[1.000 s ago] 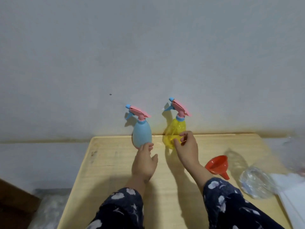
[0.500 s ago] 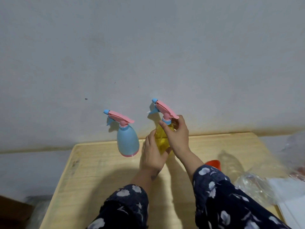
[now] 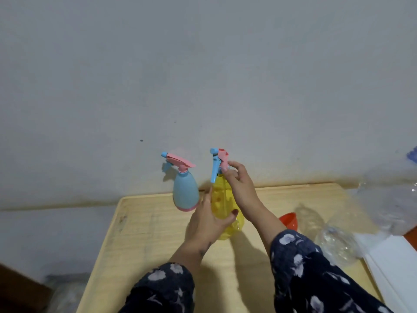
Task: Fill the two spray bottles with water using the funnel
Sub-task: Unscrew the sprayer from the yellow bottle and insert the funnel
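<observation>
The blue spray bottle point(image 3: 185, 192) stands just left of the yellow spray bottle point(image 3: 225, 208); the funnel point(image 3: 289, 220) lies right, behind the forearm. The left hand point(image 3: 208, 220) wraps the yellow body, the right hand point(image 3: 239, 184) pinches its spray head point(image 3: 219, 161), now turned.

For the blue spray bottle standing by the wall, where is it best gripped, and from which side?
Probably around the wide lower body of the blue spray bottle, coming from the front, the table's near side. It stands upright close to the wall, its body narrows toward the pink spray head, and the yellow bottle and left hand crowd its right.
</observation>
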The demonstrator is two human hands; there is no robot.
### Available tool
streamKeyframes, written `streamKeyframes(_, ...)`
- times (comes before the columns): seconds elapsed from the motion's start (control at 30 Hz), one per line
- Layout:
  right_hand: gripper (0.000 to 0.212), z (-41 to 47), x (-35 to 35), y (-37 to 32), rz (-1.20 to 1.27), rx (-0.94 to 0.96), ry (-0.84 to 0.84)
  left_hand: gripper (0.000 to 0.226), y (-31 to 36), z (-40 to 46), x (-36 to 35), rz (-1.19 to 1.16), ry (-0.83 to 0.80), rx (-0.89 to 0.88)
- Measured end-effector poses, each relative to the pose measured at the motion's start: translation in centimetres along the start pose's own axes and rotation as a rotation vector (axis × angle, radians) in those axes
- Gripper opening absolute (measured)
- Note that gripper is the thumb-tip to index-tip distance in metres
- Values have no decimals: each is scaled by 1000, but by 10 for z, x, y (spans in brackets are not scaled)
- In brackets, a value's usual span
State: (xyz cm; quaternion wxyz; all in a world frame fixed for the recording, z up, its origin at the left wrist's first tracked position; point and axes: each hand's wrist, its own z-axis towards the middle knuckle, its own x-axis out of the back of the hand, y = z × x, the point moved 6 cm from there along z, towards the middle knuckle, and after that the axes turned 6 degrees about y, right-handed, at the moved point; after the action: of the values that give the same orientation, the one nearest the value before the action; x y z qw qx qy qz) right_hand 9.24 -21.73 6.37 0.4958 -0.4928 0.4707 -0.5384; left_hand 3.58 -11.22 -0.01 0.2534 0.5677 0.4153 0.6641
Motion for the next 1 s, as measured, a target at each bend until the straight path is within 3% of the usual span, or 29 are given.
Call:
streamKeyframes(0.1,29,-19,-3,-5,2,4,115,107,3,-17,11,43,2,-5)
streamKeyframes(0.23,9,-49,-7,-19,63,52,121,103,1,-37,27,34,30,-21)
streamKeyframes(0.37,31,-72,-7,-15,66,6,151,93,4,-58,37,118,55,-77)
streamKeyframes(0.47,31,-90,0,-20,66,-19,231,90,6,-74,41,156,65,-93)
streamKeyframes(0.57,27,-109,1,-29,68,31,163,88,4,-89,45,164,95,-84)
streamKeyframes(0.7,48,-124,13,-35,49,66,236,88,4,-107,49,208,118,-79)
streamKeyframes(0.8,63,-133,20,-51,-127,214,245,88,4,-124,47,240,137,-72)
streamKeyframes(0.87,52,-137,25,-55,-223,275,210,89,5,-134,43,262,151,-52)
streamKeyframes(1.0,39,-144,42,-57,-134,273,141,89,5,-152,35,269,147,-41)
